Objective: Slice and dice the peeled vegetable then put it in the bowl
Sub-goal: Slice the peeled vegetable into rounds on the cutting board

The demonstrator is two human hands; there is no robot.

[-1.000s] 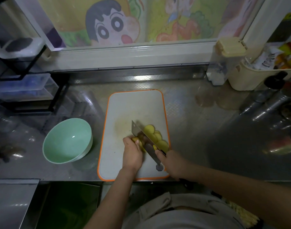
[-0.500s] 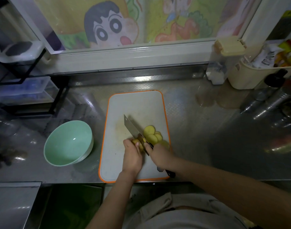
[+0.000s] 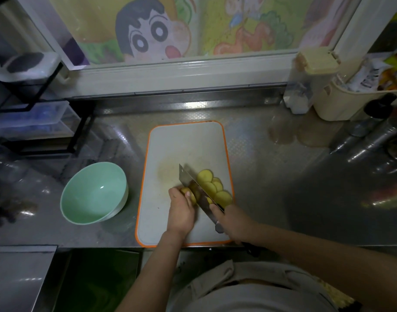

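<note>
The left hand (image 3: 180, 212) grips the last yellow peeled vegetable stub (image 3: 193, 195) near the right edge of the white, orange-rimmed cutting board (image 3: 186, 143). The right hand (image 3: 234, 224) clenches the steel cleaver (image 3: 189, 181), whose blade lies against the stub. With so little left to hold, I'd worry a slip nicks the fingertips, or cut yellow slices (image 3: 209, 188) slide off that edge.

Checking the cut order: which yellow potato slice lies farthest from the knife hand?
The round yellow slice at the row's far end; the other slices overlap nearer the right hand.
</note>
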